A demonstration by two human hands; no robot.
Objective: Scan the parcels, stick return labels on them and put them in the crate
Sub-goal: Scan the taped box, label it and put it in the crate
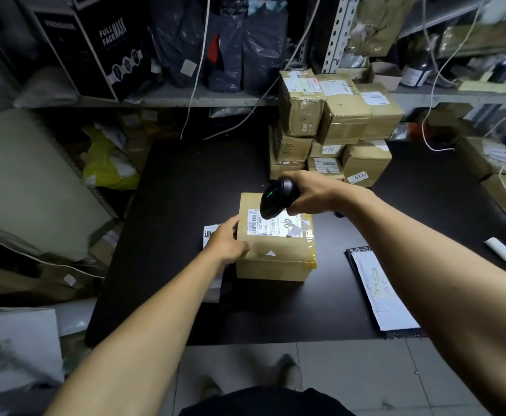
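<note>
While my left hand [226, 240] steadies the cardboard parcel [275, 246] at its left edge, thumb on top, fingers curled round the side, my right hand [311, 192] grips the black barcode scanner [278, 199], fingers wrapped on the handle, head just above the shipping label [271, 223]. Parcel sits mid-worktop [185, 181]. Stacked parcels [332, 130] behind; grey mailer bag [380, 292] to the right.

Right hand [314, 192]: grips black handheld barcode scanner [277, 199] above label.
Left hand [226, 243]: holds tan taped cardboard parcel [275, 253] on black table [185, 190].
</note>
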